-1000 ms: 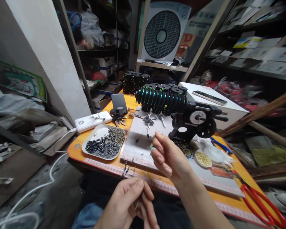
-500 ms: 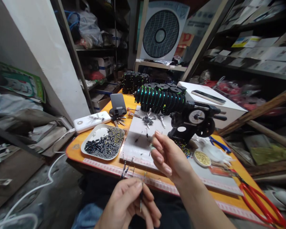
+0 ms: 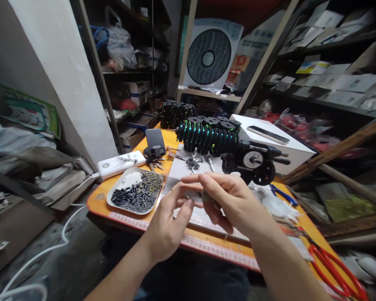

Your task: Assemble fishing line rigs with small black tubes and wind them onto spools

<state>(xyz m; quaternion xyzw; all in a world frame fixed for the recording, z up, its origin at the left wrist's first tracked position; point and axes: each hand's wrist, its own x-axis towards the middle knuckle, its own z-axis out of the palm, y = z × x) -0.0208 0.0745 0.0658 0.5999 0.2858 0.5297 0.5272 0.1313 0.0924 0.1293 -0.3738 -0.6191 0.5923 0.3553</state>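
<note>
Fingers [image 3: 217, 189] curled; flat white board [image 3: 177, 169] below

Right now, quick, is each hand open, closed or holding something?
Left bare hand: partly curled near the flat whitish board; can't tell if holding.
Right bare hand: partly curled too; can't tell if holding.

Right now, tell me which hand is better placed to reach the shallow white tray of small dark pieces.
Likely left: the left hand is nearer the shallow white tray; the right hand lies farther across.
</note>
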